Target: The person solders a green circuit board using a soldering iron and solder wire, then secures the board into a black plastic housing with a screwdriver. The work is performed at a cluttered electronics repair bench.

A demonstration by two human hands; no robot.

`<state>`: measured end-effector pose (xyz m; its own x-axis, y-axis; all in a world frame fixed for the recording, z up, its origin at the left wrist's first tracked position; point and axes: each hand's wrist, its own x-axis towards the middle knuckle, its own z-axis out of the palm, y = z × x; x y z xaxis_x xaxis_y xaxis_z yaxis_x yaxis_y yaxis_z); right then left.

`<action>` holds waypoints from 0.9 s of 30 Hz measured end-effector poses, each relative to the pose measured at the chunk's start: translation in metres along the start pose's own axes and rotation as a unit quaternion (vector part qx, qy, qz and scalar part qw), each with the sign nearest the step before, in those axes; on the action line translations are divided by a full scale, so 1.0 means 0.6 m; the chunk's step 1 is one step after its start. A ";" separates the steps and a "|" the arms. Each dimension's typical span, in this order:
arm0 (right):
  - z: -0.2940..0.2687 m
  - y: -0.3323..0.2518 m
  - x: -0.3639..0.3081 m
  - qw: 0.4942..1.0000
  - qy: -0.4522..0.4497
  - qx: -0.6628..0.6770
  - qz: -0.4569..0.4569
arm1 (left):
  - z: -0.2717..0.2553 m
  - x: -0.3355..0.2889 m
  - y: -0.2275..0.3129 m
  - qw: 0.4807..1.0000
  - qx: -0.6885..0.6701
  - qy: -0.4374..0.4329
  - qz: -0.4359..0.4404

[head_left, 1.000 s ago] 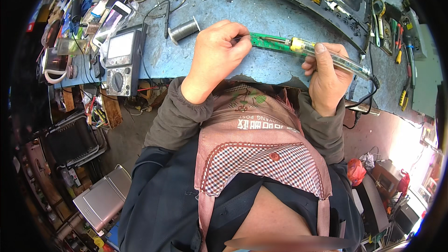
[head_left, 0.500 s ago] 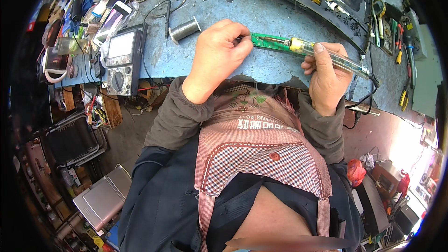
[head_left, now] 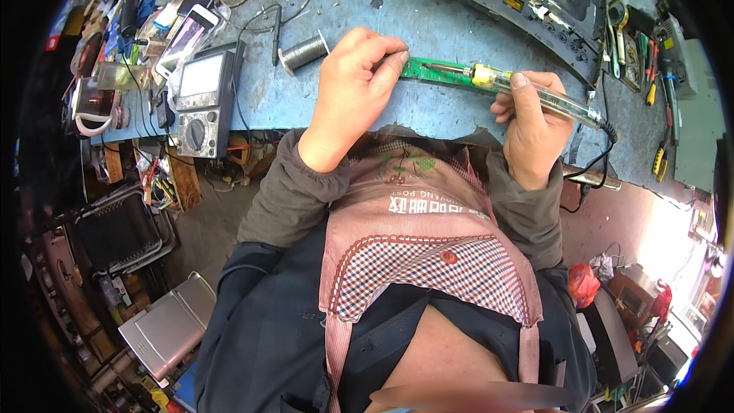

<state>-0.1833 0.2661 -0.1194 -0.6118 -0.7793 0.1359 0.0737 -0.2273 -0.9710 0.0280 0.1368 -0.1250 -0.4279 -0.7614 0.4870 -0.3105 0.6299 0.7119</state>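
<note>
My left hand (head_left: 348,95) is closed, its thumb and finger pinched at the left end of a narrow green circuit board (head_left: 428,74). The fingers hide that end, and whether a small part is also between them I cannot see. In my right hand (head_left: 535,126) is a soldering iron (head_left: 562,99) with a clear handle and a yellow collar. Its thin metal shaft lies over the board and points left toward my left fingertips. Whether the tip touches the board is too small to tell. The board is held above the front edge of the blue bench.
A spool of solder wire (head_left: 304,53) lies left of my left hand, near an analog multimeter (head_left: 200,103) and a phone (head_left: 186,38). A black panel housing (head_left: 512,4) fills the far right. The iron's black cord (head_left: 612,145) hangs off the bench; screwdrivers (head_left: 652,73) lie beyond.
My left hand has shifted slightly left, and a little more of the board's left part shows beside its fingers. My right hand and the iron have moved slightly left too.
</note>
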 end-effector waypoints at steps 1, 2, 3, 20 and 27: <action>-0.004 0.002 0.000 1.000 -0.001 0.011 0.000 | -0.001 0.000 0.001 1.000 -0.008 -0.003 -0.007; -0.007 0.003 -0.001 1.000 -0.001 0.022 0.001 | -0.002 -0.003 0.002 1.000 -0.016 -0.007 -0.014; -0.008 0.002 -0.002 1.000 0.010 0.028 0.005 | -0.003 -0.004 0.003 0.999 -0.023 -0.011 -0.022; -0.007 0.004 0.003 1.000 0.011 0.022 0.008 | 0.000 -0.008 0.000 1.000 -0.009 -0.020 0.012; -0.007 0.004 0.004 1.000 0.004 0.020 0.010 | 0.002 -0.010 0.004 1.000 -0.002 -0.030 0.002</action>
<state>-0.1880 0.2662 -0.1225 -0.6165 -0.7789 0.1153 0.1175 -0.2358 -0.9647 0.0289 0.1429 -0.1270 -0.4793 -0.7480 0.4591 -0.3054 0.6326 0.7118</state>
